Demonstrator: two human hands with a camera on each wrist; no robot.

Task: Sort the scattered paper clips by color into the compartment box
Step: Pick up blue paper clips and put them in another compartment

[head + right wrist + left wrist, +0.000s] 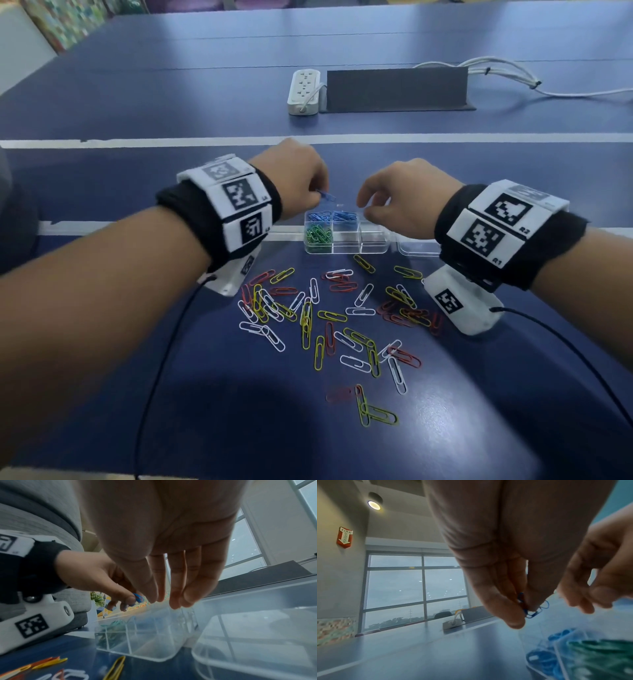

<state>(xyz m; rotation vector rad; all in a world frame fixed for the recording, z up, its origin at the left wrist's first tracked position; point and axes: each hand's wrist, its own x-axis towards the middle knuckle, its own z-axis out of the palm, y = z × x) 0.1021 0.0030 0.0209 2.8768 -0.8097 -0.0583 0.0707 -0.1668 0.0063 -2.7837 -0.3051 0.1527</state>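
A clear compartment box [373,241] sits on the blue table, with blue clips [330,216] in its far compartments and green clips [319,234] in its near left one. My left hand [310,192] hovers above the box's far left and pinches blue paper clips [534,609] between thumb and fingers; they show also in the right wrist view as the blue clips [138,598]. My right hand [371,205] hangs over the box's right part, fingers relaxed and pointing down [173,601], holding nothing. Red, yellow and white clips [329,318] lie scattered in front of the box.
The box's clear lid [419,247] lies just right of it. A white power strip [305,90] and a dark grey panel [397,89] with white cables [507,73] stand further back on the table. White stripes cross the table top.
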